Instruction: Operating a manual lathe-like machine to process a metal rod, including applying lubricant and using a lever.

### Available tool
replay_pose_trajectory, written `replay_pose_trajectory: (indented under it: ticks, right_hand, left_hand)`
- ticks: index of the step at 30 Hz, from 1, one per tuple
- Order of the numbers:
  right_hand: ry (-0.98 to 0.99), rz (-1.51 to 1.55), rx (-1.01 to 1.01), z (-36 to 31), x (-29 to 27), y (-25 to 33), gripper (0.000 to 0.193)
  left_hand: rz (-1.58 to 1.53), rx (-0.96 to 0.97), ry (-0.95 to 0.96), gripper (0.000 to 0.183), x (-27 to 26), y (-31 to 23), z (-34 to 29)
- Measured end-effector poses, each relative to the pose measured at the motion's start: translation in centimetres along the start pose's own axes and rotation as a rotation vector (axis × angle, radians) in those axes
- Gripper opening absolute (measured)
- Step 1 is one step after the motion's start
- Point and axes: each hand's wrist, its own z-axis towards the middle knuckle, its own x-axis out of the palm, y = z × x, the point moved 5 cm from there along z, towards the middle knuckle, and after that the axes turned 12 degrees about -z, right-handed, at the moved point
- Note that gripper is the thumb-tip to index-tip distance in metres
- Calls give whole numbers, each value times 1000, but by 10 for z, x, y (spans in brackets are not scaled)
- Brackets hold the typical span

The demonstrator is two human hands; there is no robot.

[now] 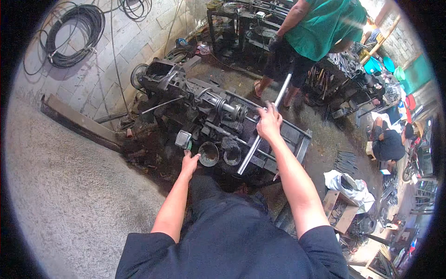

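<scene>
Left hand: (pixel 189 162) thumb raised against a green part (pixel 189 145) below a pale box-shaped fitting (pixel 183 139); whether anything is gripped cannot be told, as the fingers are partly hidden.
Round dishes: (pixel 210 164) two, placed side by side just right of the left hand; dark matter is held in the nearer one.
Metal rod: (pixel 249 154) long, straight, bright grey; laid slantwise beneath the right hand, its near end brought down to the right of the dishes, its far end pointed away beyond the fingers.
Right hand: (pixel 269 123) closed over the rod at about mid-length, by appearance; fingertips blurred.
Handling, rod: judged stiff and fairly heavy for its thickness, not fragile; a smooth surface is suggested by the shine, so slipping or rolling is to be expected, more so if oil is present.
Hold, rod: best taken about the middle, where balance is likely and where the right hand is already set; a second hold could be taken near the lower end.
Machine: (pixel 162 69) dark, grimy; its cylindrical chuck (pixel 239 111) is found just left of the right hand.
Co-worker: (pixel 320 30) green shirt, stood well beyond the right hand.
</scene>
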Motion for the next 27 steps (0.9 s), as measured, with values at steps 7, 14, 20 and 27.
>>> replay_pose_trajectory:
  ticks: [7,14,20,27]
  right_hand:
    - [-7,352,354,-9,3,-3,70]
    - [76,228,411,-5,-1,-5,80]
    - [71,273,396,-3,-3,-5,84]
    - [122,225,391,-4,-2,-5,89]
  left_hand:
    - [252,-58,91,99,3,23,5]
    - [472,-26,185,106,8,4,-2]
    - [425,-24,204,111,13,13,-4]
    - [413,-11,209,113,16,7,1]
